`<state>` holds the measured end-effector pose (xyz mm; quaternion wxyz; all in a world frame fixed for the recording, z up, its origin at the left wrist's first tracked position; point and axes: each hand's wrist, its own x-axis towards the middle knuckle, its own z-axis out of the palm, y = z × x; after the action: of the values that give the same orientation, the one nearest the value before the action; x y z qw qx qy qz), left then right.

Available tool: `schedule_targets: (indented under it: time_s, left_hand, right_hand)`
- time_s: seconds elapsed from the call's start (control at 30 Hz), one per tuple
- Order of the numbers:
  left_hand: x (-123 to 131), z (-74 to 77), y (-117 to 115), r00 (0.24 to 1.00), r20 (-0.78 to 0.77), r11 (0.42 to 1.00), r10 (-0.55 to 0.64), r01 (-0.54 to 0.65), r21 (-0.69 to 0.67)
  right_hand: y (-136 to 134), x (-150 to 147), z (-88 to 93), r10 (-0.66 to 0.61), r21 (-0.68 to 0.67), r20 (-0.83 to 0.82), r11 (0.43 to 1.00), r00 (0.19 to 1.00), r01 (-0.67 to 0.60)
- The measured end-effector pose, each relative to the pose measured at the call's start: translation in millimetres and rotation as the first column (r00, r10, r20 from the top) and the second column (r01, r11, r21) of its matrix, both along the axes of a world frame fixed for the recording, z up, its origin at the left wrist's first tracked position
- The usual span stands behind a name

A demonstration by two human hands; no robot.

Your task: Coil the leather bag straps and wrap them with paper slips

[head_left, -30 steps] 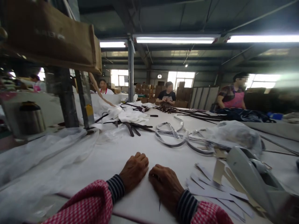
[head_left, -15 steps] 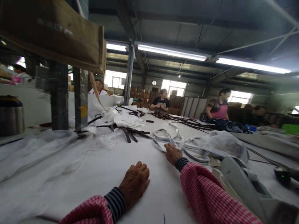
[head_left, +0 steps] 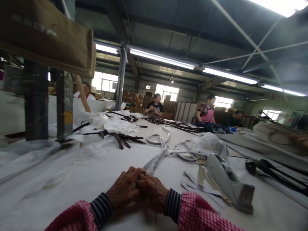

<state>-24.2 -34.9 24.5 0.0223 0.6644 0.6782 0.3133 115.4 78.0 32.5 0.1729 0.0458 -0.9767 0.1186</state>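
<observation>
Surface: a long white desk (head_left: 101, 166) runs from the bottom of the frame to the far centre, in a workshop hall with tube lights (head_left: 163, 59) and windows at the back.

On it, lower centre, the left hand (head_left: 124, 189) and right hand (head_left: 152, 192) are pressed together, both closed, fingers pinched on the end of a silvery strap (head_left: 156, 160). The strap rises from the hands toward a tangle of like straps at centre.

Right of the hands: paper strips (head_left: 192, 186) and a grey device (head_left: 226, 179). Centre left: dark straps (head_left: 120, 140) on white cloth (head_left: 115, 123).

Room for moving: bare desk lies left of the hands up to the plastic sheet (head_left: 36, 157); the right side is crowded.

Three people sit at the desk's far end, well apart from the hands.

Hard to make out: the strap's end is hidden between the fingers; a brown box (head_left: 48, 35) at upper left is cut off; the right edge is blurred.
</observation>
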Motion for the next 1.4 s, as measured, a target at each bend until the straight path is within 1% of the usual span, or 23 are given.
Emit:
schedule_targets:
  time_s: [0.03, 0.07, 0.13, 0.27, 0.33, 0.37, 0.4, 0.5, 0.57, 0.6, 0.73, 0.8, 0.87, 0.93, 0.97, 1.03, 1.1, 1.17, 1.2, 1.23, 1.27, 1.33, 1.4]
  left_hand:
    - [2.2, 2.3, -1.6, 0.999, 0.010, 0.998, -0.033, 0.033, -0.053]
    - [4.8, 3.9, -2.3, 0.999, 0.008, 0.996, -0.042, 0.042, -0.078]
    - [10.1, 4.1, -1.2, 0.999, -0.032, 0.997, -0.030, 0.028, -0.067]
    - [15.3, -7.1, 4.8, 0.988, -0.144, 0.998, -0.056, 0.054, -0.019]
    - [14.9, -13.8, 5.5, 0.986, -0.164, 0.999, -0.031, 0.035, 0.021]
    - [14.4, -16.2, 5.1, 0.986, -0.165, 0.999, -0.013, 0.021, 0.047]
    - [14.0, -17.9, 4.3, 0.986, -0.164, 0.997, 0.000, 0.012, 0.071]
    - [13.4, -19.5, 2.0, 0.987, -0.159, 0.994, -0.002, 0.019, 0.108]
    - [13.2, -20.1, 2.0, 0.987, -0.162, 0.993, -0.017, 0.036, 0.113]
    - [13.0, -20.7, 2.4, 0.986, -0.166, 0.992, -0.023, 0.042, 0.116]
    - [11.4, -21.2, 4.2, 0.982, -0.184, 0.990, -0.041, 0.065, 0.126]
    - [11.6, -18.0, 3.5, 0.979, -0.195, 0.984, -0.061, 0.092, 0.154]
    - [12.5, -12.6, 2.2, 0.980, -0.185, 0.970, -0.069, 0.110, 0.219]
    - [13.0, -7.5, 1.2, 0.988, -0.155, 0.945, -0.024, 0.073, 0.319]
    - [12.7, -5.8, 1.1, 0.989, -0.146, 0.927, 0.018, 0.038, 0.374]
    - [10.8, -4.9, 1.2, 0.980, -0.162, 0.891, 0.111, -0.026, 0.454]
    - [8.4, -6.4, 1.4, 0.965, -0.199, 0.880, 0.169, -0.057, 0.472]
    - [7.0, -8.2, 1.0, 0.961, -0.220, 0.904, 0.166, -0.059, 0.424]
    - [7.0, -8.7, 0.7, 0.964, -0.226, 0.927, 0.139, -0.047, 0.373]
    - [7.3, -8.9, 0.5, 0.968, -0.228, 0.952, 0.102, -0.029, 0.304]
    - [7.9, -8.8, 0.3, 0.971, -0.228, 0.975, 0.065, -0.013, 0.224]
    - [9.0, -8.5, 0.7, 0.975, -0.220, 0.997, 0.023, -0.005, 0.080]
    - [9.1, -9.2, 1.6, 0.976, -0.213, 0.999, 0.045, -0.045, 0.008]
  right_hand:
    - [-1.0, 11.5, -0.8, 0.004, -0.034, -0.021, 0.999, 1.000, -0.004]
    - [-0.8, 22.7, -1.1, -0.019, -0.062, -0.025, 0.998, 1.000, 0.018]
    - [1.7, 42.9, 0.7, -0.072, -0.119, -0.016, 0.990, 0.997, 0.070]
    - [12.4, 69.9, 7.8, -0.168, -0.198, -0.019, 0.967, 0.986, 0.161]
    - [23.6, 75.2, 9.2, -0.280, -0.235, -0.041, 0.936, 0.959, 0.263]
    - [31.1, 75.8, 9.1, -0.351, -0.260, -0.050, 0.909, 0.935, 0.327]
    - [39.8, 75.4, 8.5, -0.430, -0.291, -0.051, 0.869, 0.901, 0.399]
    - [69.2, 68.3, 5.0, -0.643, -0.385, -0.002, 0.708, 0.766, 0.593]
    - [88.1, 59.3, 2.2, -0.717, -0.429, 0.059, 0.611, 0.695, 0.666]
    - [96.5, 53.7, 0.9, -0.733, -0.446, 0.088, 0.576, 0.674, 0.685]
    - [118.7, 26.7, -1.9, -0.755, -0.502, 0.151, 0.497, 0.637, 0.708]
    - [121.0, 13.0, -1.2, -0.757, -0.541, 0.160, 0.469, 0.633, 0.698]
    - [115.5, 2.0, 0.5, -0.730, -0.595, 0.181, 0.452, 0.659, 0.664]
    - [100.9, -4.4, 2.9, -0.659, -0.656, 0.199, 0.460, 0.725, 0.598]
    - [90.5, -5.6, 4.1, -0.606, -0.685, 0.201, 0.475, 0.769, 0.553]
    - [65.4, -4.6, 6.3, -0.480, -0.730, 0.197, 0.510, 0.855, 0.455]
    - [39.6, -0.4, 7.3, -0.302, -0.753, 0.183, 0.569, 0.936, 0.331]
    - [19.7, 5.6, 6.6, -0.100, -0.750, 0.145, 0.637, 0.984, 0.176]
    - [13.3, 9.1, 5.6, -0.022, -0.743, 0.125, 0.661, 0.992, 0.109]
    - [9.4, 12.9, 4.3, 0.024, -0.730, 0.108, 0.681, 0.994, 0.063]
    - [8.1, 17.2, 3.0, 0.032, -0.715, 0.097, 0.698, 0.995, 0.048]
    - [11.3, 27.2, 1.5, -0.025, -0.694, 0.097, 0.715, 0.995, 0.085]
    - [20.2, 39.3, 2.6, -0.094, -0.653, 0.094, 0.745, 0.991, 0.133]
